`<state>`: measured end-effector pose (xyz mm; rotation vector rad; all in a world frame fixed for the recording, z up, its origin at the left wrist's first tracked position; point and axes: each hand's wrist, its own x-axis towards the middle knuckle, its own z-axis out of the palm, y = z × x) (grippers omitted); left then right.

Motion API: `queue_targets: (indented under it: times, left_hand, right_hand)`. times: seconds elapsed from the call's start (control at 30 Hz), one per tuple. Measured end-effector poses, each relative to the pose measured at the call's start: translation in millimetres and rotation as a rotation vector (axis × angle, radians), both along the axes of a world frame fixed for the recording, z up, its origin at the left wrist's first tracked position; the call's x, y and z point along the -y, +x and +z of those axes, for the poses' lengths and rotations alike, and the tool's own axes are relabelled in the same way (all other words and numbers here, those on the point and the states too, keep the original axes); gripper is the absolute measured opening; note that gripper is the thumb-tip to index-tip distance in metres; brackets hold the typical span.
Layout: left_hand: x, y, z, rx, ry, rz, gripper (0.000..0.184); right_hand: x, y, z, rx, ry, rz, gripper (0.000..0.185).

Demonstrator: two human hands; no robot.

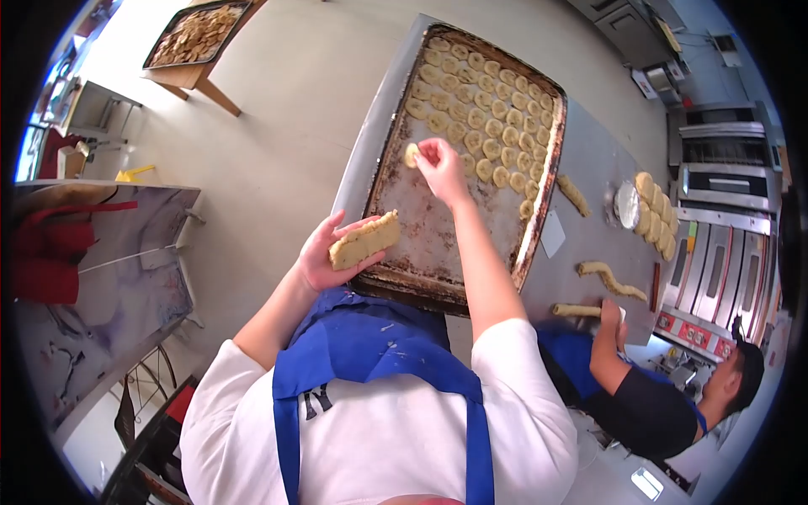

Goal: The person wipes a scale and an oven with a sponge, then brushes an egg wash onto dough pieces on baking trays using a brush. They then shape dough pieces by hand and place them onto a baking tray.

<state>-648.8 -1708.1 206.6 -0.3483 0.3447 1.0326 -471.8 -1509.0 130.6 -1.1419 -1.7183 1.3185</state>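
Note:
Across the palm and fingers of my left hand (316,259) rests a thick log of pale dough slices (364,241), above the near left corner of a large baking tray (429,240). My right hand (443,172) pinches one round dough slice (411,155) between thumb and fingertips, over the tray's left side. Rows of round dough pieces (492,105), each with a dent in the middle, cover the far part of the tray. The tray's near half shows bare, stained metal.
Right of the tray, the steel table holds dough ropes (573,195), a white scraper (553,234) and a pile of dough logs (656,215). A co-worker (648,396) handles a dough rope there. Another full tray (198,34) stands on a wooden table, far left.

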Motion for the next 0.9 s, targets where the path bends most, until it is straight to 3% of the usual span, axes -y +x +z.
queue_targets:
  times: [0.17,0.33,0.47,0.67,0.77,0.8,0.87,0.9]
  left_hand:
    - [3.0,1.2,3.0,-0.017,-0.014,0.070,0.062]
    - [9.9,1.6,-13.2,0.003,-0.064,0.103,0.067]
    - [7.2,-0.3,-15.2,0.023,-0.065,0.082,0.066]
    - [-6.2,-5.9,-14.8,0.001,-0.019,0.098,0.069]
    - [-13.8,-9.2,-9.2,0.142,-0.026,0.159,0.075]
    - [-16.3,-10.3,-7.9,0.174,-0.026,0.166,0.077]
    - [-19.0,-11.4,-6.8,0.242,-0.030,0.182,0.081]
    - [-18.2,-11.0,-7.0,0.270,-0.033,0.177,0.081]
  right_hand:
    - [-64.5,-31.8,-17.6,0.303,0.123,0.002,0.014]
    - [-64.5,-34.3,-13.7,0.265,0.137,-0.085,0.012]
    - [-59.8,-34.1,-16.9,0.341,0.308,-0.183,0.009]
    - [-54.5,-33.5,-15.2,0.431,0.472,-0.143,0.017]
    - [-24.9,-26.0,34.6,0.302,0.156,-0.036,0.019]
    - [-15.6,-16.9,39.5,0.152,-0.229,0.155,0.032]
    - [18.6,-3.7,61.2,-0.204,-0.578,0.490,0.053]
    - [31.4,3.6,63.6,-0.248,-0.653,0.646,0.063]
